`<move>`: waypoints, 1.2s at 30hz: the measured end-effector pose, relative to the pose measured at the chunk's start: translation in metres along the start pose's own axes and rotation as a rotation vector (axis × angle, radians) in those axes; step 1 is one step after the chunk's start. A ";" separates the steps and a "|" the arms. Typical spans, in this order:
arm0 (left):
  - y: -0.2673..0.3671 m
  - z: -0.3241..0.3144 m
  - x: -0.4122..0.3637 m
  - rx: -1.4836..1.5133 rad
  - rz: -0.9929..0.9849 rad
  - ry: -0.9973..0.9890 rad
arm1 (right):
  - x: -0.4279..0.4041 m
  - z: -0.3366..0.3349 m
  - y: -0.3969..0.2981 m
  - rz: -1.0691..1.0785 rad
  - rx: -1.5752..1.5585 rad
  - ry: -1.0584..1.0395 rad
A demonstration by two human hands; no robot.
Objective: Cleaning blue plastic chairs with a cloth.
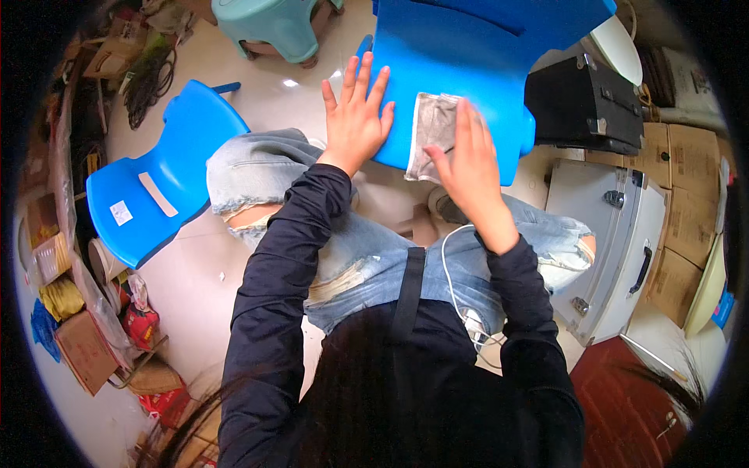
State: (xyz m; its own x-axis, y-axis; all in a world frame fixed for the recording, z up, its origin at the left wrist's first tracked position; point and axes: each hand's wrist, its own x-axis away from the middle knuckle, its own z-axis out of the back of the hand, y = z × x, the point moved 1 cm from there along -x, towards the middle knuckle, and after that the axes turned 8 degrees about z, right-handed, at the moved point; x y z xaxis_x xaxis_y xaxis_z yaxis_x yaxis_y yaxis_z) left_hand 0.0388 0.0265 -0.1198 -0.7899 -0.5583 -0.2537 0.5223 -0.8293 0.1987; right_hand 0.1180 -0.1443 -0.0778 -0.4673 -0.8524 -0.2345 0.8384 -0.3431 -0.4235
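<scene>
A blue plastic chair stands in front of me with its seat toward my knees. On the right part of that seat lies a folded grey cloth with pale edges. My right hand is over the cloth's right side, thumb across it and fingertips slightly blurred. The hand hides part of the cloth. At the seat's left edge, my left hand is spread with fingers apart and nothing in it; whether it touches the seat is hard to tell.
Left of my knee is a second blue plastic chair with a white sticker. A green plastic stool stands farther ahead. To the right are a black case, a silver hard case and cardboard boxes. A white cable crosses my lap.
</scene>
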 end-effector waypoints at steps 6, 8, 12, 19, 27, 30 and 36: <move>0.004 -0.004 -0.001 0.027 0.030 0.006 | -0.006 -0.052 -0.026 0.022 0.184 -0.020; 0.003 -0.003 0.000 0.034 0.048 0.040 | -0.006 -0.065 -0.035 0.092 0.244 -0.062; 0.002 -0.006 0.000 -0.066 0.030 0.089 | -0.004 -0.068 -0.037 0.143 0.234 -0.035; 0.003 -0.001 0.002 -0.127 0.018 0.079 | 0.013 -0.043 -0.003 0.361 0.151 -0.052; 0.007 -0.001 0.003 -0.149 -0.017 0.037 | 0.070 0.011 0.074 0.300 0.308 -0.083; 0.011 -0.009 0.001 -0.135 0.067 -0.001 | 0.075 0.019 0.088 0.182 0.337 -0.006; 0.089 -0.018 0.003 -0.001 -0.012 -0.067 | 0.047 0.014 0.080 -0.093 0.306 0.119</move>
State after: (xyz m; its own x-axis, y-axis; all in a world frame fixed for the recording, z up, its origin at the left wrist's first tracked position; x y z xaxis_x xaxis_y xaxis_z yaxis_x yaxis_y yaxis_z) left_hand 0.0890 -0.0494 -0.1194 -0.8157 -0.5456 -0.1920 0.5130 -0.8358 0.1955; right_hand 0.1676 -0.2172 -0.1106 -0.5598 -0.7663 -0.3151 0.8277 -0.5349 -0.1697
